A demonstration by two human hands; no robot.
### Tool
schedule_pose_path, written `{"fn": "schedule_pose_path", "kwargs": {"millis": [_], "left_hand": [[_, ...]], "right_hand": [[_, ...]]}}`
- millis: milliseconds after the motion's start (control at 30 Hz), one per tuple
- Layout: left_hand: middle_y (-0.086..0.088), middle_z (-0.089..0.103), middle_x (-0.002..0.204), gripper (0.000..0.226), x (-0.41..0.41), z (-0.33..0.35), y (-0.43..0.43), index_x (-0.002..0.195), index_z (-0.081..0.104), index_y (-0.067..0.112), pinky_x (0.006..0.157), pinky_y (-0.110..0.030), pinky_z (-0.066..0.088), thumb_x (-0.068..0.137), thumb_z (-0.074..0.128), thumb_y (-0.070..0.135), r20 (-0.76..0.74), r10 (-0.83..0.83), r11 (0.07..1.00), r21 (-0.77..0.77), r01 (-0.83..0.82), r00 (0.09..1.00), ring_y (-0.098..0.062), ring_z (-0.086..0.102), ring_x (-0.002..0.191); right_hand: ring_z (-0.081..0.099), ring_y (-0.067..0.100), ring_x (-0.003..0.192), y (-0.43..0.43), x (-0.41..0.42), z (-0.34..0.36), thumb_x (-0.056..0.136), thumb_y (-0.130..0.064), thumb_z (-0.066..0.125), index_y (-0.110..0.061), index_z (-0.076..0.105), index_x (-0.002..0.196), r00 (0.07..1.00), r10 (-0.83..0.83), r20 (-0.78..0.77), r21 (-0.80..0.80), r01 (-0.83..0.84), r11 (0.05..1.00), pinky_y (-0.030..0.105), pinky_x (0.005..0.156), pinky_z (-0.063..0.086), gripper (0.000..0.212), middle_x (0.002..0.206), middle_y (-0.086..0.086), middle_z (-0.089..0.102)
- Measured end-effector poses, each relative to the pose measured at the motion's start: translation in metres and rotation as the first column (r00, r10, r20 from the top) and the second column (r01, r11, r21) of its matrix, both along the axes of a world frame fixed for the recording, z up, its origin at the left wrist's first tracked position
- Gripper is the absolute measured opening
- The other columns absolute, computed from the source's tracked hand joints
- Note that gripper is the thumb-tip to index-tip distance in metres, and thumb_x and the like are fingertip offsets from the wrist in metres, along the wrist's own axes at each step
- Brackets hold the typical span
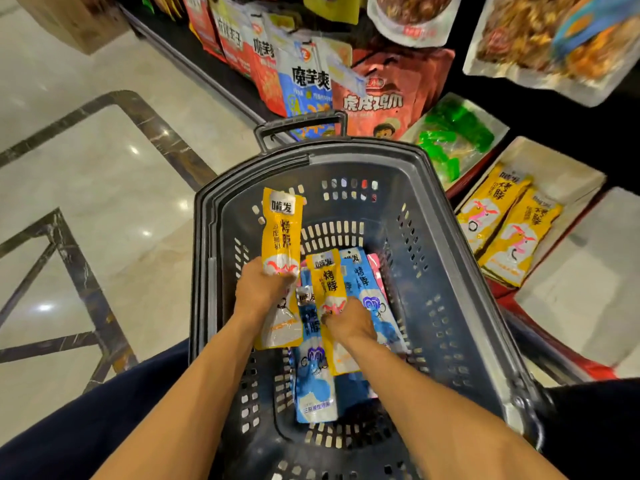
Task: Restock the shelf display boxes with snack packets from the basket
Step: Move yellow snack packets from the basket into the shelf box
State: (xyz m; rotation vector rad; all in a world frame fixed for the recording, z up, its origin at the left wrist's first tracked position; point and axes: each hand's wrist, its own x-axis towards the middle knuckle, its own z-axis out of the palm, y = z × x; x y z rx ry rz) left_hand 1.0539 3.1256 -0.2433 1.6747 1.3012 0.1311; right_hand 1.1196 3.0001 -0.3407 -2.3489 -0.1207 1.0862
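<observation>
The left hand point(259, 289) curls its fingers round one yellow snack packet point(281, 233), upright over the grey basket point(467, 258). The right hand point(349, 320) pinches a second yellow packet point(327, 278) lying on at least two blue packets point(315, 386) inside. To the right, a display box point(561, 174) holds two more yellow packets point(519, 237).

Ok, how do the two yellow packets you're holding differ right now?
The left hand holds its yellow packet raised above the rest, upper half clear. The right hand grips the second yellow packet low on the blue packets, so it looks smaller. Same design.
</observation>
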Motion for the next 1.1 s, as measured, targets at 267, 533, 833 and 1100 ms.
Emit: {"fn": "schedule_pose_path", "kwargs": {"millis": [267, 533, 833, 1100], "left_hand": [[-0.002, 0.072, 0.081, 0.018, 0.013, 0.054, -0.033, 0.085, 0.066, 0.02, 0.069, -0.037, 0.057, 0.074, 0.08, 0.022, 0.189, 0.122, 0.991, 0.037, -0.131, 0.974, -0.022, 0.07, 0.074], [0.001, 0.07, 0.08, 0.024, 0.057, 0.118, -0.081, 0.091, 0.063, 0.021, 0.064, -0.034, 0.055, 0.074, 0.08, 0.018, 0.371, -0.024, 0.99, 0.137, -0.029, 0.928, -0.019, 0.066, 0.068], [0.002, 0.069, 0.079, 0.065, 0.188, 0.109, -0.143, 0.122, 0.05, 0.027, 0.073, -0.04, 0.056, 0.063, 0.078, 0.033, 0.105, -0.513, 0.848, 0.217, 0.483, 0.852, -0.023, 0.069, 0.075], [-0.005, 0.069, 0.111, 0.037, 0.3, 0.058, -0.169, 0.116, 0.069, 0.021, 0.075, -0.025, 0.048, 0.079, 0.075, 0.021, -0.221, -0.784, 0.527, 0.255, 0.811, 0.58, -0.022, 0.066, 0.1]], "right_hand": [[0.063, 0.025, 0.096, -0.031, 0.062, 0.122, 0.077, -0.026, 0.074, -0.014, 0.063, 0.105, 0.986, -0.122, 0.113, 0.388, 0.07, 0.919, 0.034, 0.078, 0.05, 0.032, 0.103, 0.003, 0.067], [0.068, 0.021, 0.092, -0.113, 0.112, 0.189, 0.069, -0.032, 0.075, -0.021, 0.067, 0.099, 0.933, -0.323, 0.155, 0.544, 0.192, 0.817, 0.039, 0.085, 0.055, 0.033, 0.095, -0.003, 0.072], [0.06, 0.033, 0.109, -0.194, 0.178, 0.138, 0.068, -0.041, 0.076, -0.01, 0.053, 0.128, 0.777, -0.628, -0.043, 0.424, 0.583, 0.693, 0.042, 0.086, 0.051, 0.071, 0.123, 0.011, 0.061], [0.058, 0.036, 0.114, -0.198, 0.243, 0.098, 0.085, -0.032, 0.069, -0.009, 0.035, 0.138, 0.738, -0.673, 0.054, 0.263, 0.639, 0.722, 0.032, 0.08, 0.045, 0.067, 0.127, 0.017, 0.059]]}}
